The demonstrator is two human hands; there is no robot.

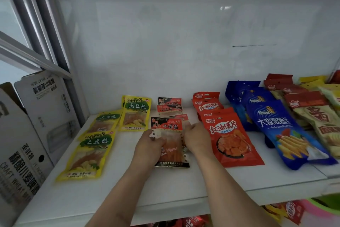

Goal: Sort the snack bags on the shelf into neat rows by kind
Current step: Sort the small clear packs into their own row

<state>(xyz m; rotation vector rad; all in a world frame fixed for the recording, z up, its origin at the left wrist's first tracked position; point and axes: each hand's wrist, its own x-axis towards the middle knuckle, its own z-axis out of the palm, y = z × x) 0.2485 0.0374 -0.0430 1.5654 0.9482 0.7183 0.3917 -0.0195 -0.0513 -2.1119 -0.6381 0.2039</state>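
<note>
White shelf (184, 186) w/ pale back wall, snack bags lying in rows front to back. Counting yellow bags (88, 155): 3 plain, plus edge of a 4th peeking behind the rear one, left side. Counting black-red bags (170, 125): 1 in front, at least 3 more overlapping behind it, centre; exact no. hard to tell. Counting red bags (231, 140): approx. 4 stacked like shingles, right of centre. Counting blue bags (283, 131): 1 big in front, 2–3 behind, partly hidden. Seeing beige bags w/ dark-red tops (316, 116) piled far right, count unclear, some yellow packs at rear corner too.

Left hand (150, 144) gripping front black-red bag along its left edge, fingers curled over it. Right hand (197, 138) gripping same bag at right edge, fingers tucked on it, touching red bag beside. Bag lying flat on shelf, near front, between yellow row and red row.

Standing at left: 2 white cartons (27, 144) w/ black print, against shelf end. Showing below shelf lip: more red packs and a pink-green tub (323, 212).
</note>
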